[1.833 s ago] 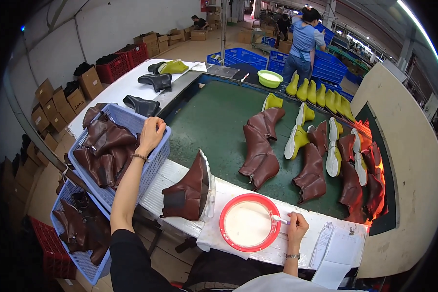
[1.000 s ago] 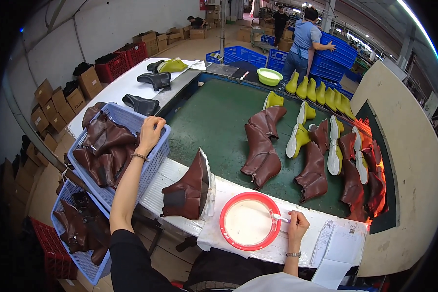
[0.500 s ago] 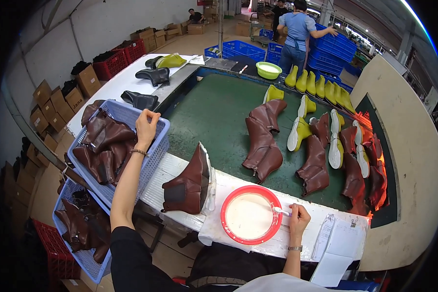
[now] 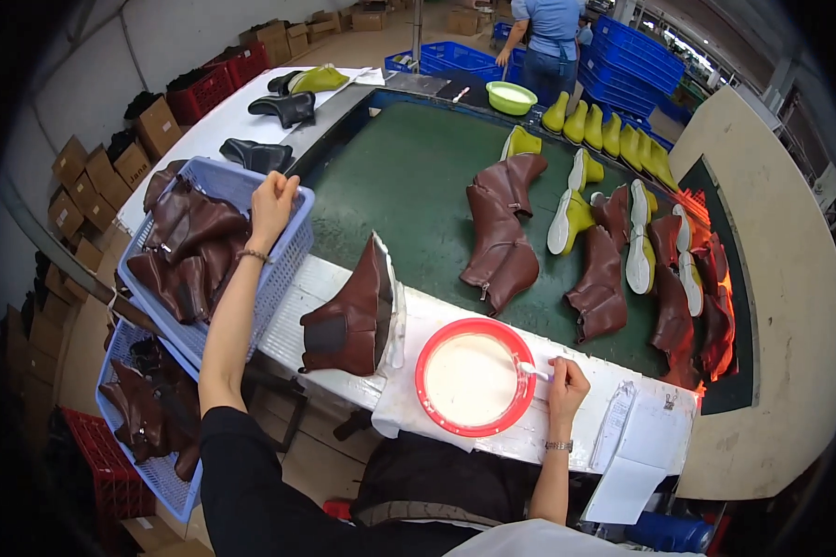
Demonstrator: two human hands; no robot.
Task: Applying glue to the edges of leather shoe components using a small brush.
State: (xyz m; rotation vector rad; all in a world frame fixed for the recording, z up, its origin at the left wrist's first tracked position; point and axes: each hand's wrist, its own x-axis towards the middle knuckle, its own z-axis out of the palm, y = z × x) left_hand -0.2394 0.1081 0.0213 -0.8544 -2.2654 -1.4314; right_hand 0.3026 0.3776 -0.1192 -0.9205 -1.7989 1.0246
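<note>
My left hand (image 4: 271, 212) is closed at the far right rim of a light-blue plastic basket (image 4: 295, 243), seeming to grip it. Brown leather boot uppers (image 4: 190, 227) are piled inside. In my right hand (image 4: 567, 385) is a small brush (image 4: 533, 370) with a pale handle, its tip over the rim of a red bowl (image 4: 424, 390). White liquid (image 4: 474, 379) fills much of the bowl. Between my hands a brown boot upper (image 4: 348, 320) with a dark elastic panel stands on the white-covered ledge, its pale lining edge facing right.
A dark green belt (image 4: 399, 186) carries brown uppers (image 4: 502, 237) and yellow-green shoe pieces with white soles (image 4: 567, 223) toward an orange-glowing opening (image 4: 715, 306). Papers (image 4: 646, 432) lie right. A second basket (image 4: 172, 487) sits lower left. A co-worker (image 4: 550, 46) stands by blue crates (image 4: 622, 74).
The whole view has shifted slightly, while both hands keep their places at the basket and the bowl. In the back, the co-worker in blue has moved left, away from the crates.
</note>
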